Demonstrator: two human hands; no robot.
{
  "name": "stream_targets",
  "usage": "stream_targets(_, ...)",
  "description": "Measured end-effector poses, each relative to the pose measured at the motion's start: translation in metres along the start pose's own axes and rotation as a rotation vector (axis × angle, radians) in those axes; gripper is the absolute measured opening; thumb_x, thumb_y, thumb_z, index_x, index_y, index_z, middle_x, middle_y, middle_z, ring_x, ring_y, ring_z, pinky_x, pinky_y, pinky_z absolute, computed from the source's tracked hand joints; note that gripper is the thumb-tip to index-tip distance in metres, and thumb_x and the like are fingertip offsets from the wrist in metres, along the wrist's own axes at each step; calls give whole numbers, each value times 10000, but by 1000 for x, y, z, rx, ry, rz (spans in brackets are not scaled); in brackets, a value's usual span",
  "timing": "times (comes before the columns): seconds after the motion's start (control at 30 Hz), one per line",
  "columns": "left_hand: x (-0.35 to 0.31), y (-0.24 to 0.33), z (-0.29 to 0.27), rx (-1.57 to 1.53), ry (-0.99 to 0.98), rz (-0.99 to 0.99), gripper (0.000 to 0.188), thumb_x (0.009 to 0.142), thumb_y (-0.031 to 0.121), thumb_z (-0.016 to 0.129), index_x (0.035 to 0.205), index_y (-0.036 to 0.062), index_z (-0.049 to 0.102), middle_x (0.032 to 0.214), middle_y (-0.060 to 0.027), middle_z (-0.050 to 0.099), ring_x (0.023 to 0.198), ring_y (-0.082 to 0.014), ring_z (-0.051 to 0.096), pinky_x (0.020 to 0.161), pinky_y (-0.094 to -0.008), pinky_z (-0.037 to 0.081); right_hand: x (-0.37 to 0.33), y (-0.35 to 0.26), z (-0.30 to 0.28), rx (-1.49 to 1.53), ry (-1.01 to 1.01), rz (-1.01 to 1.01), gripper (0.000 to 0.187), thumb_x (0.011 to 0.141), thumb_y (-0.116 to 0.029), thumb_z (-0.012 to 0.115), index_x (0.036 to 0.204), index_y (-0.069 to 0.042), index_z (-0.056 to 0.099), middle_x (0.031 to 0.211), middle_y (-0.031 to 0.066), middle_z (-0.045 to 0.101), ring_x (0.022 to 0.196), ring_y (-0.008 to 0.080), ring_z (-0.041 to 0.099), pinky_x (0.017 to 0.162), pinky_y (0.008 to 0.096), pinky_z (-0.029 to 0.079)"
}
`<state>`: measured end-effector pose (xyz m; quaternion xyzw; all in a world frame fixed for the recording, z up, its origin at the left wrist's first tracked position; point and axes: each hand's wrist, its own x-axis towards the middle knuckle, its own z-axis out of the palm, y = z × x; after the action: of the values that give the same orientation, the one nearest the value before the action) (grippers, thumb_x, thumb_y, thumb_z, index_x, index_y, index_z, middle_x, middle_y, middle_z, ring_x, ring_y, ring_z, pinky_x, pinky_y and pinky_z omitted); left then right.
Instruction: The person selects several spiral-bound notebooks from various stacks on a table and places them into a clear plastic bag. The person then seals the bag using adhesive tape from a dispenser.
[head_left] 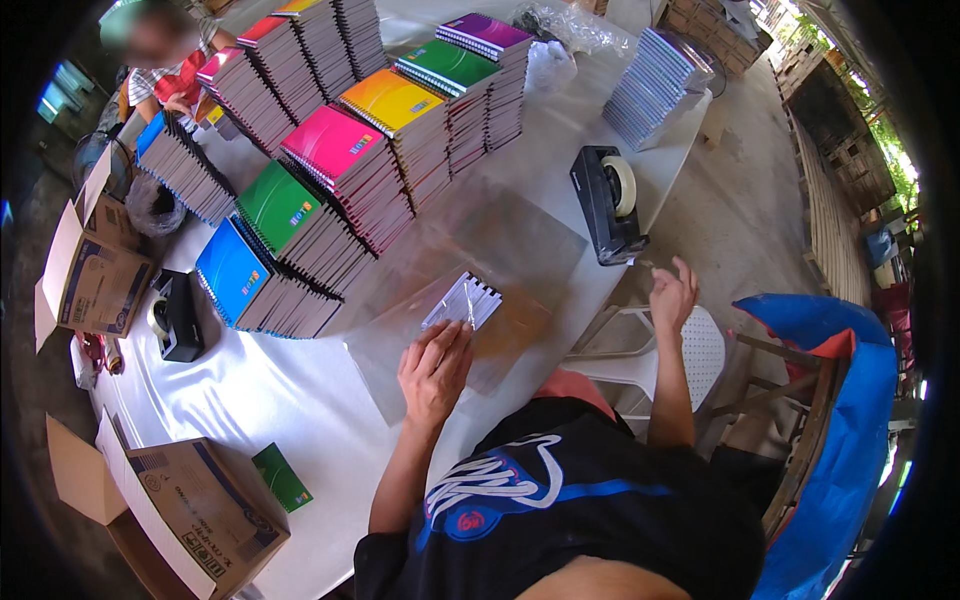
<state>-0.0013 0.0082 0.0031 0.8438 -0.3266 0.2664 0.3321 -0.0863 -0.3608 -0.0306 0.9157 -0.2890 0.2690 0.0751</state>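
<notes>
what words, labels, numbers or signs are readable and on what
I won't copy printed wording; where it stands:
Pink notebook, green notebook, blue notebook: colourful cover letters.
Cardboard boxes: print, symbols; fine print unreadable.
Black shirt: white stylised graphic, red emblem.
White bundle at left hand: any print unreadable.

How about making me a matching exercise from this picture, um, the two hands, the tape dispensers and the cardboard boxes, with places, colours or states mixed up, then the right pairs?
Things:
1. Left hand
2. Right hand
3. Tape dispensers
4. Cardboard boxes

Places, colours or states:
A. Held out past the edge of the table
B. Flaps standing open
C. Fingers on a small white bundle
D. Black

Right pairs: 1-C, 2-A, 3-D, 4-B
</notes>
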Motion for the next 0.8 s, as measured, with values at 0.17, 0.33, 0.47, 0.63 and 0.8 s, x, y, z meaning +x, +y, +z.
stream_targets(0.17, -1, -1, 4, 0, 10, 11, 310, 699, 53, 728, 1000, 108, 680, 1015, -3, 636, 961, -178, 609, 779, -289, 496, 20, -57, -37, 865, -154, 71, 164, 875, -146, 587, 930, -24, 680, 675, 62, 647, 534, 149, 574, 599, 280, 474)
stream_targets(0.33, -2, -2, 8, -58, 13, -9, 360, 726, 39, 714, 1061, 102, 598, 1009, -25, 635, 950, -199, 609, 777, -307, 512, -2, -179, -101, 1594, -1044, 239, 354, 916, -304, 578, 756, -3, 672, 537, -10, 505, 492, 52, 446, 461, 198, 338)
stream_targets(0.47, -7, 1, 8, -181, 20, -239, 376, 708, 65, 736, 1056, 99, 596, 1013, -27, 629, 960, -198, 607, 768, -307, 516, -8, -218, -102, 1527, -1070, 186, 383, 909, -315, 595, 711, 5, 665, 489, -9, 487, 432, 52, 430, 415, 204, 315)
stream_targets(0.63, -9, -4, 7, -17, -64, -56, 470, 687, 161, 763, 1130, 134, 607, 1034, -33, 613, 969, -184, 592, 768, -313, 489, -36, -212, -82, 1383, -1004, 205, 421, 899, -346, 602, 652, -10, 661, 433, 6, 490, 370, 59, 459, 360, 222, 329)
stream_targets(0.8, 0, 10, -11, 135, -273, -308, 624, 634, 233, 800, 1226, 224, 601, 1214, -117, 510, 1081, -237, 502, 864, -363, 376, -46, -206, -76, 1321, -855, 19, 374, 888, -308, 624, 655, -19, 671, 462, 16, 538, 374, 70, 486, 362, 239, 358)
